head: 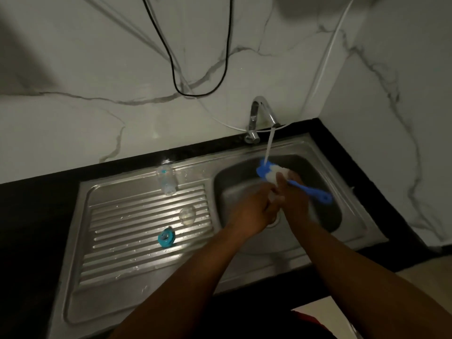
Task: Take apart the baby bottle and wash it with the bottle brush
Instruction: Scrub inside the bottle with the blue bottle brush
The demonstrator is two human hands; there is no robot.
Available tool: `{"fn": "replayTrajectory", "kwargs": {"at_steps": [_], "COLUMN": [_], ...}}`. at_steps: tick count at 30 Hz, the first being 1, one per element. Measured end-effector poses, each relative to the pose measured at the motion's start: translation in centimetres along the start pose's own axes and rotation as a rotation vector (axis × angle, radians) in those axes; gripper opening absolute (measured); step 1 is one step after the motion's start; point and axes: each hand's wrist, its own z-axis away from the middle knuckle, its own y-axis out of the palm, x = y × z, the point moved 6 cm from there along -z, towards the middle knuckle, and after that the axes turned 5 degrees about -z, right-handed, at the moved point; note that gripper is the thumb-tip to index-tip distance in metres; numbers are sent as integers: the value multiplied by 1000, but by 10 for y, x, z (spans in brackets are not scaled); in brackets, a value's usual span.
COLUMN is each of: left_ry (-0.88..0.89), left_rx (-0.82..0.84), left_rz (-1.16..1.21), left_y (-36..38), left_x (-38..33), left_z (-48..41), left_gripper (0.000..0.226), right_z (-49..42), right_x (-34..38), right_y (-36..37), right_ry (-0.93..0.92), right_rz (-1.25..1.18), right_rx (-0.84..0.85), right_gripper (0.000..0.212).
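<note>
Over the sink (232, 182) our right hand (292, 199) grips the bottle brush (269, 171) under running water (269, 145); our left hand (254, 211) curls against it, its hold unclear. The bottle (167, 179) stands on the drainboard (137, 253).

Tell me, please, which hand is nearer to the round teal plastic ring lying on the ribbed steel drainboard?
Left. The left hand is over the steel basin, right of the teal ring; the right hand is farther right, gripping the blue bottle brush.

Blue-and-white bottle brush (274, 172), teal collar (166, 238), steel ribbed drainboard (122, 231), white grey-veined wall (97, 69)
</note>
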Motion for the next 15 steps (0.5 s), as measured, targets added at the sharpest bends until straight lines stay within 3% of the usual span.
{"fn": "replayTrajectory", "kwargs": {"at_steps": [2, 6, 8, 12, 15], "left_ry": [-38, -132, -155, -245, -329], "left_rx": [-1, 1, 4, -120, -266], "left_rz": [1, -54, -86, -140, -193], "left_y": [9, 15, 11, -28, -73], "left_x": [9, 37, 51, 91, 129], "left_z": [-2, -9, -13, -26, -33], "left_gripper": [26, 28, 30, 35, 34], "right_z": [-32, -73, -83, -99, -104], "right_x": [-11, -30, -34, -34, -41], "right_y": [-4, 6, 11, 9, 6], "right_ry": [24, 347, 395, 248, 142], "right_rz": [-95, -328, -326, -203, -272], "right_rx": [-72, 21, 50, -65, -127], "right_gripper": [25, 33, 34, 39, 39]}}
